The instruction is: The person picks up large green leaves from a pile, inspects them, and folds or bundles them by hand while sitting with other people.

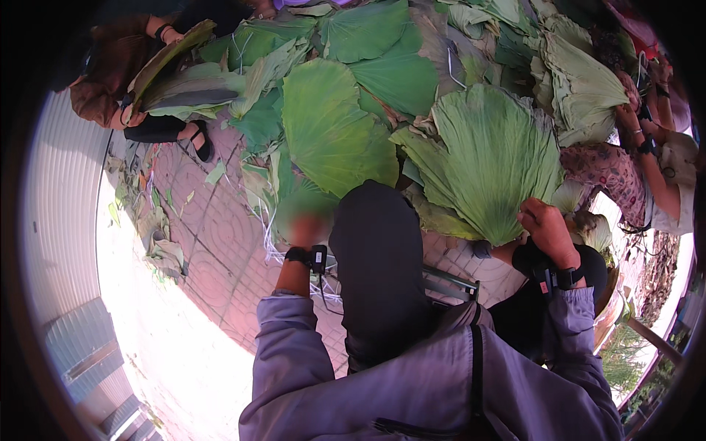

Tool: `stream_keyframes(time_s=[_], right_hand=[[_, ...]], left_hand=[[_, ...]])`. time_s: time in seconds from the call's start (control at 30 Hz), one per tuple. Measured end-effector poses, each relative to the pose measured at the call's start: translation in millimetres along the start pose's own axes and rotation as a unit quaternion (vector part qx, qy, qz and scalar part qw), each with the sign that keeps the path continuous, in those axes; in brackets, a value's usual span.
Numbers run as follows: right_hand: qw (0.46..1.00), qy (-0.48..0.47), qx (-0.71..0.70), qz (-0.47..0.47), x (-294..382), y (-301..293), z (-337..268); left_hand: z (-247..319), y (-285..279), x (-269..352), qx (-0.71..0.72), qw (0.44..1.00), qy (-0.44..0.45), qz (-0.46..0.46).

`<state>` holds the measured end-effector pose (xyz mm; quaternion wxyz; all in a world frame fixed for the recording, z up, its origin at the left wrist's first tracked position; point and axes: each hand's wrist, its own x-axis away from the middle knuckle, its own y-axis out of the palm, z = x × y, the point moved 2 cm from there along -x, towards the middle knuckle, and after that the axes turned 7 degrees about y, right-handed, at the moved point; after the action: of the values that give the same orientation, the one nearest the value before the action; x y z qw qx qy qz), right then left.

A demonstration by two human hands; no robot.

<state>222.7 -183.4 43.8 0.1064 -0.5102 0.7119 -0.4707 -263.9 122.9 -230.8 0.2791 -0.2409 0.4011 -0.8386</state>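
A large pale-green lotus leaf (pixel 491 160), folded into a fan, spreads before my right knee with its narrow end towards me. At its lower right edge my right hand (pixel 546 226) has its fingers curled and pinched on the margin. My left hand (pixel 309 227) is over the green leaves left of my left knee (pixel 378 237); a blurred patch hides its fingers, so what it holds is unclear. Just beyond that knee lies a broad yellow-green lotus leaf (pixel 336 121). Flatter, darker green leaves (pixel 364 33) are heaped behind it.
At upper left a person (pixel 105 71) holds a bundle of leaves (pixel 190 88). Another person (pixel 656 165) on the right grips a dry folded leaf (pixel 584 82). White plastic strings (pixel 267 229) trail over the paving (pixel 209 220). A metal stool frame (pixel 452 281) shows beneath me.
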Motion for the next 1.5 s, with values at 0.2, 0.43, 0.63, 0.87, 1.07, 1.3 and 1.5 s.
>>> stream_keyframes(time_s=[0.2, 0.43, 0.63, 0.87, 1.07, 1.3, 1.5], right_hand=[[0.997, 0.072, 0.019, -0.017, -5.1, 3.6, 11.2], [0.997, 0.073, 0.012, -0.015, -15.9, 4.6, 7.0], [0.995, 0.089, 0.019, -0.027, -20.3, 5.1, 3.9], [0.99, 0.13, 0.027, -0.036, -16.7, 8.6, 5.4], [0.994, 0.106, 0.026, -0.032, -21.2, 3.0, 2.6], [0.995, 0.093, 0.038, -0.022, -22.4, 3.0, -2.8], [0.996, 0.089, 0.003, -0.028, -20.1, -1.1, -2.9]], left_hand=[[11.3, 24.4, -41.2, -0.097, 0.984, 0.099, 0.108], [1.8, 16.7, -40.8, -0.264, 0.954, 0.131, 0.058], [-32.4, 15.1, -56.0, -0.269, 0.959, 0.091, 0.013], [-99.4, 73.6, -117.9, -0.237, 0.964, 0.063, 0.099], [-195.6, 114.0, -137.1, -0.325, 0.886, 0.176, 0.279], [-154.2, 87.3, -144.5, -0.291, 0.907, 0.168, 0.252], [-69.8, -5.3, -153.3, -0.113, 0.974, 0.084, 0.178]])
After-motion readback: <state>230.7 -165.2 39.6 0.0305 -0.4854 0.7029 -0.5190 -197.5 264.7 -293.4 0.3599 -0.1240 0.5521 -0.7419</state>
